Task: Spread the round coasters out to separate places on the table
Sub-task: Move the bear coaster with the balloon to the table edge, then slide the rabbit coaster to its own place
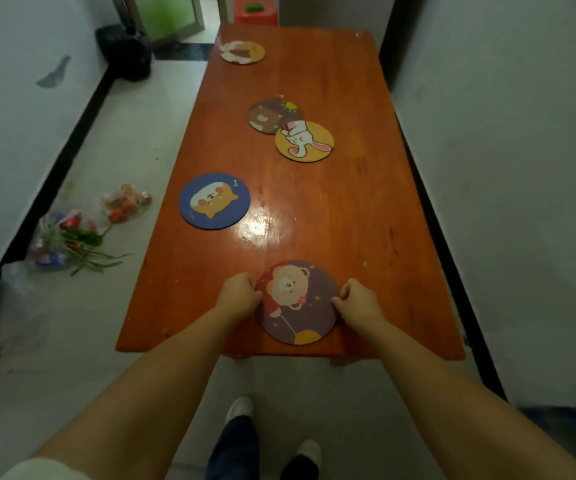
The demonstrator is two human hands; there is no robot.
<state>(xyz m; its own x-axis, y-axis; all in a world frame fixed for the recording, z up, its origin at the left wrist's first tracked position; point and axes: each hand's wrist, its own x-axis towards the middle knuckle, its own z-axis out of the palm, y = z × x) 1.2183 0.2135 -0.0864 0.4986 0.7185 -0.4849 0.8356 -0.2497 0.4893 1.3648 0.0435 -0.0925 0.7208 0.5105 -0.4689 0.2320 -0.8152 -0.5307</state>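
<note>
Orange-brown lacquered wood makes up the long table [348, 209], which runs away from the person with its long axis near to far. Five round coasters lie flat on it. No brand name or readable word shows on any of them, only cartoon pictures.

At the near edge, in the middle, lies the purple bear coaster [297, 301]; the bear's head points toward the far left. The left hand [239, 294] is curled at its left rim and the right hand [357, 299] at its right rim, fingers bent and pinching the coaster's edge from both sides. Whether the disc is lifted off the wood or resting on it cannot be told.

Farther on, at the left side, sits the blue cat coaster [214, 201], apart from the others; a small white bone mark sits near its far right rim.

Past the middle, the yellow rabbit coaster [304, 141] overlaps the near right edge of the brown bear coaster [271, 114], so these two touch. The rabbit lies tilted, ears pointing right.

Near the far left corner lies a torn-looking brown and white coaster [242, 52], well apart from the rest.

On the floor at the left rest plastic bags of vegetables [82, 233].
</note>
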